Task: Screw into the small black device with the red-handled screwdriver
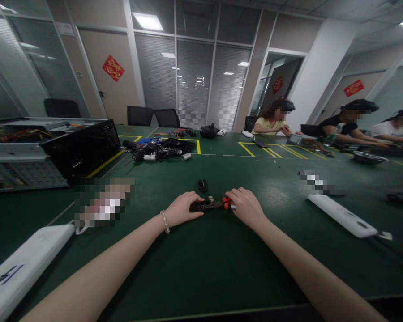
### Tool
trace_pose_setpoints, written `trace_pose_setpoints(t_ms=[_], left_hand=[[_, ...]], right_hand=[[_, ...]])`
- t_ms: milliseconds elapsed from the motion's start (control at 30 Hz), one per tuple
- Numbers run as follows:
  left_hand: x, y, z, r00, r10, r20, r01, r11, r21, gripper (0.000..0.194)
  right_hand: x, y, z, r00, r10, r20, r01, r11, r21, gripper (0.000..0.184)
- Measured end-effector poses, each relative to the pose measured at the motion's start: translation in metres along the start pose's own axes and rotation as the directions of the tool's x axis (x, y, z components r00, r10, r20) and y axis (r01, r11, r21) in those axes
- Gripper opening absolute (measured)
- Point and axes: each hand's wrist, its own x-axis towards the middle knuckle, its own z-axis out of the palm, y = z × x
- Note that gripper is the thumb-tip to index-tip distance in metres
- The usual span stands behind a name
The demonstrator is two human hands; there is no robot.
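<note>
Over the green table (201,268), my right hand (246,205) is closed around the red handles of a tool that looks like pliers (218,204), its dark jaws pointing left. My left hand (183,207), with a beaded bracelet on the wrist, pinches a small black piece (195,207) at the jaw end. Whether the jaws grip that piece I cannot tell. A tiny pale bit (211,199) shows just above the jaws. Just beyond my hands lies a small black object (203,185), too dark to name.
White power strips (30,264) (342,215) lie on both sides. An open computer case (20,161) stands at the left. Farther back are a heap of black tools and cables (164,150), a black pouch (210,130) and a metal bowl (369,158). Several people sit at the right.
</note>
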Motion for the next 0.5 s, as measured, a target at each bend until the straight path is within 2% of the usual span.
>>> trace_pose_setpoints(t_ms=[267, 500], left_hand=[[0.0007, 0.0015, -0.0004, 1.0, -0.013, 0.015, 0.013, 1.0, 0.007, 0.033], [0.0005, 0.0001, 0.0014, 1.0, 0.018, -0.003, -0.018, 1.0, 0.021, 0.034]], right_hand=[[0.0002, -0.0007, 0.0042, 0.998, 0.038, 0.056, -0.041, 0.998, 0.044, 0.031], [-0.0004, 0.0007, 0.0018, 1.0, 0.006, -0.004, -0.006, 1.0, -0.011, 0.031]])
